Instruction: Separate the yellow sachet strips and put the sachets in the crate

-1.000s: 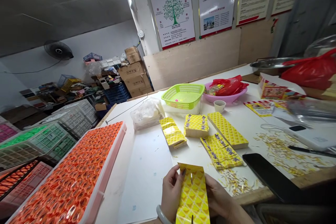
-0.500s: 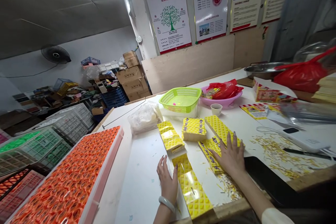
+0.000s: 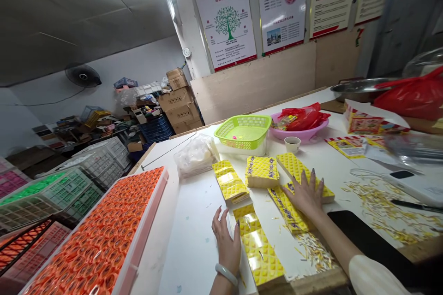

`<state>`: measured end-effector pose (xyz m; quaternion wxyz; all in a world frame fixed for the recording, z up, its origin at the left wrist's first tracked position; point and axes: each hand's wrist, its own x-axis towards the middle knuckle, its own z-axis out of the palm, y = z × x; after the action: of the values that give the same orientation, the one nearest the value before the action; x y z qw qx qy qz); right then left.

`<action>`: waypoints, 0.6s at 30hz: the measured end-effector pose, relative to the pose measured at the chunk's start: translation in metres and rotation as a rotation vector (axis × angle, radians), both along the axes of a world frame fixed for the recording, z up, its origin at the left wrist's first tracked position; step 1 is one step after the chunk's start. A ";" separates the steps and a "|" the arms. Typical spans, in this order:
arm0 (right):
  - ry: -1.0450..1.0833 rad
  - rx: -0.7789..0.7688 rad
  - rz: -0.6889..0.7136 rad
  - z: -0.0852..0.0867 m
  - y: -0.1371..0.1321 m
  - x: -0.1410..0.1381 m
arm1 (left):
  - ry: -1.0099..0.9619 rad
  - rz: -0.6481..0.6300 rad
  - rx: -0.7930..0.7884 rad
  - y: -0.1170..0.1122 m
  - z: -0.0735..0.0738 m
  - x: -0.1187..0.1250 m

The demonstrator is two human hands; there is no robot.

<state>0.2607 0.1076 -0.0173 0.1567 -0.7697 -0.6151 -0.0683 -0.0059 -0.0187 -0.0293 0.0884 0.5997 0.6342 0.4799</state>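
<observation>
My left hand [image 3: 227, 242], a pale bangle at its wrist, has its fingers apart beside a long yellow quilt-patterned card strip [image 3: 258, 251] at the table's near edge. Nothing shows in its grasp. Fingers spread, my right hand [image 3: 308, 199] lies over printed yellow cards [image 3: 288, 214] and the near part of a yellow patterned stack [image 3: 290, 166]. Under its palm the contact is hidden. Between the hands, farther back, sit a thick block of printed yellow cards [image 3: 262, 173] and a fanned pile of yellow cards [image 3: 230, 179].
An orange-filled tray [image 3: 104, 230] stands left. Behind the cards are a clear plastic bag [image 3: 195, 156], green basket [image 3: 244, 133], pink basin [image 3: 301, 134] and paper cup [image 3: 292, 145]. At right lie a black phone-like slab [image 3: 367, 244], paper scraps [image 3: 374, 207] and a white device [image 3: 415, 186].
The whole view has shifted slightly, so most things sit farther right in it. Both hands keep nearly the same places relative to the cards, with fingers still apart.
</observation>
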 end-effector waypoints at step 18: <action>0.201 0.148 0.155 0.006 0.007 0.011 | -0.022 0.020 0.001 0.003 -0.004 -0.006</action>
<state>0.2718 0.1145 -0.0113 0.2789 -0.7093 -0.6470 -0.0237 -0.0120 -0.0161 -0.0331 0.0903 0.5882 0.6387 0.4877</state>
